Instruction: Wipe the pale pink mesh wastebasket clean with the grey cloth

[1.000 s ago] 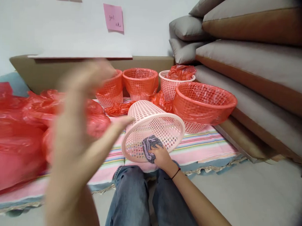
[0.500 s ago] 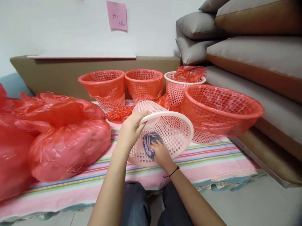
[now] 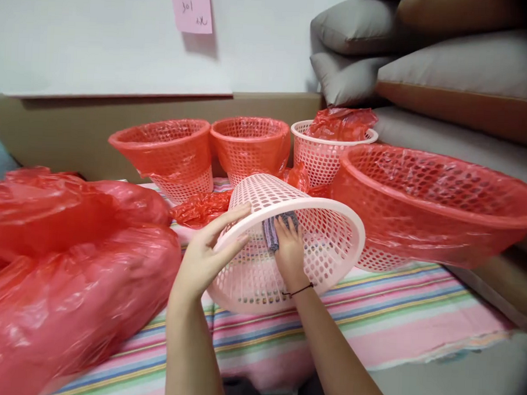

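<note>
A pale pink plastic wastebasket point(image 3: 330, 264) with a perforated wall lies tipped on its side, its wide mouth facing me. My left hand point(image 3: 209, 250) grips the rim on its left side, thumb inside and fingers outside. Inside the basket, my right hand point(image 3: 290, 245) presses a folded purple and grey cloth point(image 3: 270, 233) against the inner wall, its fingers laid over the cloth. Part of the cloth is hidden beneath those fingers. A dark cord circles the right wrist.
Behind stand two wastebaskets point(image 3: 160, 152) lined with red bags, and a pale one point(image 3: 320, 159) with red plastic on top. A larger red-lined basket point(image 3: 419, 227) is close on the right. Full red bags point(image 3: 89, 283) lie left on the striped cloth point(image 3: 257, 337). Grey cushions point(image 3: 461, 72) are stacked right.
My right hand has moved the cloth deeper and higher inside the basket. My left hand still holds the rim, its fingers now more spread. The view has come closer to the baskets.
</note>
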`<state>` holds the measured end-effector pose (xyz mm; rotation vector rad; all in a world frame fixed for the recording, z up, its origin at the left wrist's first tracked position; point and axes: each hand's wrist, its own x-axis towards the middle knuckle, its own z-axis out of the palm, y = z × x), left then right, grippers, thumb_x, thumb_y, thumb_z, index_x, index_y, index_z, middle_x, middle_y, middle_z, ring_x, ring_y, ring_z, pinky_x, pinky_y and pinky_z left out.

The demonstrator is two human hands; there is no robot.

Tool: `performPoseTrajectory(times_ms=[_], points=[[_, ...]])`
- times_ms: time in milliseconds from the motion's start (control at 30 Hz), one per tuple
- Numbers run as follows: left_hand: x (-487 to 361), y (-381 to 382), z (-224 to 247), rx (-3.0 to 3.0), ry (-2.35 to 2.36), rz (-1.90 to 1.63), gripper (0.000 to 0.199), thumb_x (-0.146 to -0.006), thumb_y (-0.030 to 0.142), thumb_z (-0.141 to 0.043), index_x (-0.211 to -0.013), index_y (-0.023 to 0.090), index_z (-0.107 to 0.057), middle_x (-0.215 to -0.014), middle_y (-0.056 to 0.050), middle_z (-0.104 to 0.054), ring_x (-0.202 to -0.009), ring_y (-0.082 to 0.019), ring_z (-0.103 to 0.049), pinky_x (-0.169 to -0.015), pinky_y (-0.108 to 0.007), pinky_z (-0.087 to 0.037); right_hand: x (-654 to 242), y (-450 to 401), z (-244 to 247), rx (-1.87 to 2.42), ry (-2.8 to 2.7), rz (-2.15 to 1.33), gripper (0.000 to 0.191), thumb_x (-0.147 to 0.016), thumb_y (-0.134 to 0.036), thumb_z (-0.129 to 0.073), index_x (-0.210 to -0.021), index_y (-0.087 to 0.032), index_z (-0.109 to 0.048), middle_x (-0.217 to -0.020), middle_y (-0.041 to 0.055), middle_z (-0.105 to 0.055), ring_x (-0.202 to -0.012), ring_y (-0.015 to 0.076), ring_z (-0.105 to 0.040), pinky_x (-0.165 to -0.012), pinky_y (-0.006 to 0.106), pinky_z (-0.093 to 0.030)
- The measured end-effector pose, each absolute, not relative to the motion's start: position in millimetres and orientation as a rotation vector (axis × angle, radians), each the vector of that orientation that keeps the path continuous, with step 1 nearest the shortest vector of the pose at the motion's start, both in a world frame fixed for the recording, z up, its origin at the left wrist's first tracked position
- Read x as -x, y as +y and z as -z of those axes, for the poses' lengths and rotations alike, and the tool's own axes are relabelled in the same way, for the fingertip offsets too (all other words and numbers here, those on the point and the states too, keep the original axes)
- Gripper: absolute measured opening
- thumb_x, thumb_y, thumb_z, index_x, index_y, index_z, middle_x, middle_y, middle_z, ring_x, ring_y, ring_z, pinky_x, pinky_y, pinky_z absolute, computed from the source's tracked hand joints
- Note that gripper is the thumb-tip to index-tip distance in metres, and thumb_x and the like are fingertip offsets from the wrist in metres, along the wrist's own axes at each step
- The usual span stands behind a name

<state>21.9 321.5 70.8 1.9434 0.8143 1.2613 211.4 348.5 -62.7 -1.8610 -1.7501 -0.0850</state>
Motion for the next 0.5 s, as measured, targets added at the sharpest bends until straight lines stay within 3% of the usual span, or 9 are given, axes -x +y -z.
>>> performPoseTrajectory(times_ms=[167,333,500], points=[[-12.9,327.1,-39.8,-1.814,0.649,-1.274,0.043,-0.084,0.031,-0.074,-0.126,0.033,-0.067,-0.145,-0.003,-0.055,-0.141,-0.028,-0.044,-0.121,-0.045,-0.030,-207.5,358.2,86.6,1.937,-1.860,-0.020,0.058,-0.085,-0.001,-0.042,-0.141,-0.004,-0.052,-0.150,0.0201,-0.048,-0.144,0.0300,-0.036,-0.122,0.051,-0.015],[-21.9,329.8,-22.6,-1.675,0.471,-1.283,0.038,-0.083,0.039,-0.073,-0.121,0.034,-0.070,-0.147,-0.003,-0.053,-0.145,-0.029,-0.038,-0.123,-0.050,-0.021,-208.4,363.9,85.8,1.957,-1.843,-0.111,0.063,-0.080,-0.005,-0.048,-0.142,-0.012,-0.052,-0.150,0.0134,-0.050,-0.145,0.0294,-0.033,-0.121,0.051,-0.016],[-21.1,329.2,-16.1,-1.634,0.468,-1.307,0.034,-0.081,0.039,-0.075,-0.114,0.033,-0.074,-0.145,-0.002,-0.056,-0.146,-0.032,-0.034,-0.123,-0.057,-0.015,-201.9,373.1,88.3,1.940,-1.803,-0.200,0.064,-0.079,-0.008,-0.049,-0.143,-0.011,-0.052,-0.152,0.0132,-0.048,-0.148,0.0295,-0.028,-0.123,0.051,-0.009]])
